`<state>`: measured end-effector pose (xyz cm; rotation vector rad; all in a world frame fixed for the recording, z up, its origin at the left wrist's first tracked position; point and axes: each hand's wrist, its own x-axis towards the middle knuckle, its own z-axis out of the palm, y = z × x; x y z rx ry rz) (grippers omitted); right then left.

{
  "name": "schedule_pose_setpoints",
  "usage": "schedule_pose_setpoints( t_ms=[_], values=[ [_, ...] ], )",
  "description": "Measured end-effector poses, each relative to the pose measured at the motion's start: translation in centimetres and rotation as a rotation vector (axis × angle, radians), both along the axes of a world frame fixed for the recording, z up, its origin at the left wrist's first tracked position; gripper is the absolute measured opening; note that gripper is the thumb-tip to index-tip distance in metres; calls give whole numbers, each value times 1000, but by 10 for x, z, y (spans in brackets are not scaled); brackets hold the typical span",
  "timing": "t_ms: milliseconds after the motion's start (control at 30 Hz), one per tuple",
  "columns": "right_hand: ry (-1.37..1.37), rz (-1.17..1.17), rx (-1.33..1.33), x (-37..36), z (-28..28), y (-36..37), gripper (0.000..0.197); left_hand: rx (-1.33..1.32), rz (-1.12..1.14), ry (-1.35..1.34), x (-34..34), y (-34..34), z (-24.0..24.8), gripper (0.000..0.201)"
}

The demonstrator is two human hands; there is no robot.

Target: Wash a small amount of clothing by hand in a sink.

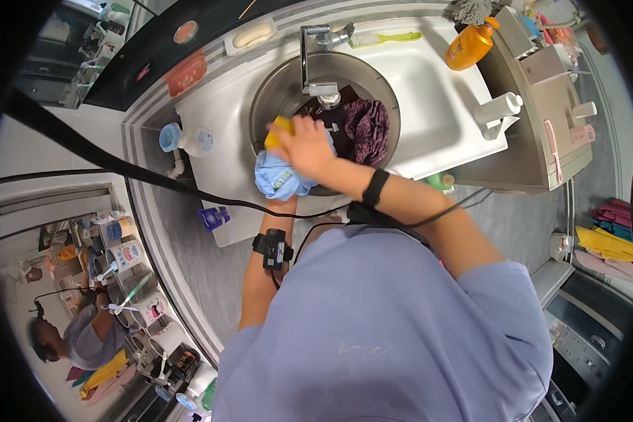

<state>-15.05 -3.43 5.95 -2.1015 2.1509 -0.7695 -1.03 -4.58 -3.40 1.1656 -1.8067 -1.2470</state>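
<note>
Down at the bottom of the frame, the person's lilac shirt fills the view, and both forearms run up from it toward the centre. The left forearm, with a black strapped device at the wrist, climbs almost straight up; the left hand disappears under a light blue cloth, so I cannot tell how it grips, only that it sits beneath the bundle. The right arm comes in on a diagonal from the lower right, black band at the wrist, and the right hand lies palm-down on top of that cloth, fingers curled around a yellow bar that pokes out at its upper left. So the cloth is sandwiched between the two hands, right above, left below, at the near rim of the round metal basin, just left of centre. Beyond the hands, deeper in the basin, a dark maroon garment lies heaped to the right under the tap. Farther up, a green brush rests on the white sink top, with an orange bottle at upper right.
</note>
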Motion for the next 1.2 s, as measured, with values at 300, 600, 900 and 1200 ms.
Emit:
schedule_pose_setpoints(
  t_ms=[300, 600, 900, 1200],
  values=[
    [-11, 59, -219, -12, 4, -4, 50, 548, -59, 1016, -40, -6, 57, 38],
    [-103, 282, -98, 22, 17, 40, 50, 570, 25, 972, -34, -3, -2, 39],
    [-57, -16, -36, -23, -14, -16, 47, 792, -28, 1120, -29, 9, 37, 45],
    [-127, 361, -43, 13, 14, 43, 51, 541, -10, 689, -33, 8, 16, 46]
  ],
)
